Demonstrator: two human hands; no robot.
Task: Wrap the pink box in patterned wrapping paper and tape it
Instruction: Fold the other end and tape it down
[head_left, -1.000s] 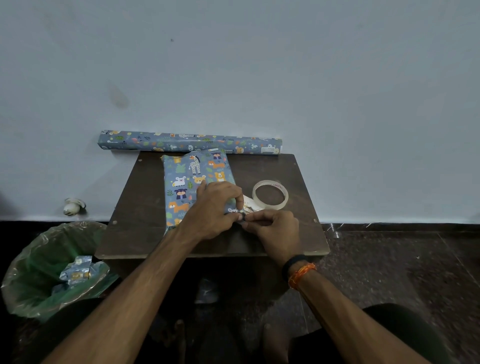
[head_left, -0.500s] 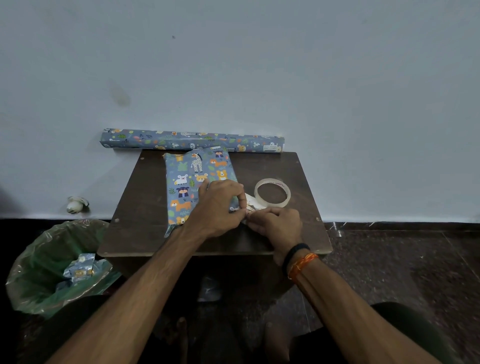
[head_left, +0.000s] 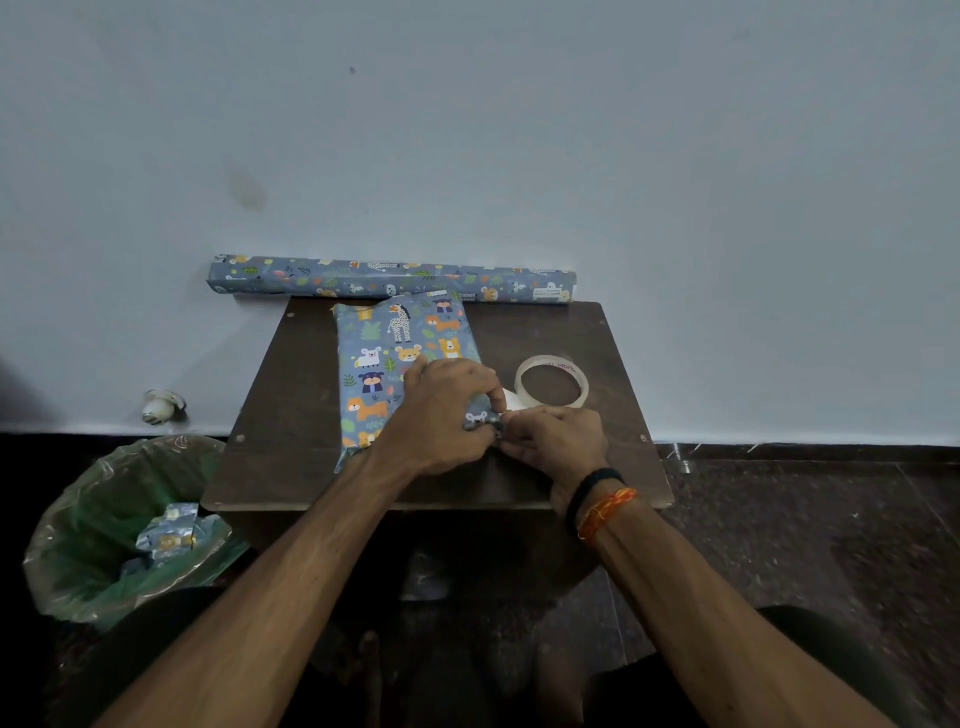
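The box (head_left: 395, 364), covered in blue animal-patterned wrapping paper, lies lengthwise on the small dark table (head_left: 613, 332); no pink shows. My left hand (head_left: 441, 415) lies curled over its near right corner, gripping the folded paper flap there. My right hand (head_left: 556, 441) meets it from the right, fingers pinching the same small flap of paper. A roll of clear tape (head_left: 551, 381) lies flat on the table just behind my right hand. The near end of the box is hidden under my hands.
A roll of the same wrapping paper (head_left: 389, 279) lies along the wall behind the table. A bin with a green liner (head_left: 104, 530), holding paper scraps, stands on the floor at the left. A small white object (head_left: 162, 405) sits by the wall.
Both hands stay at the near right corner of the box, working the flap with only small finger shifts. The box and tape roll have not moved.
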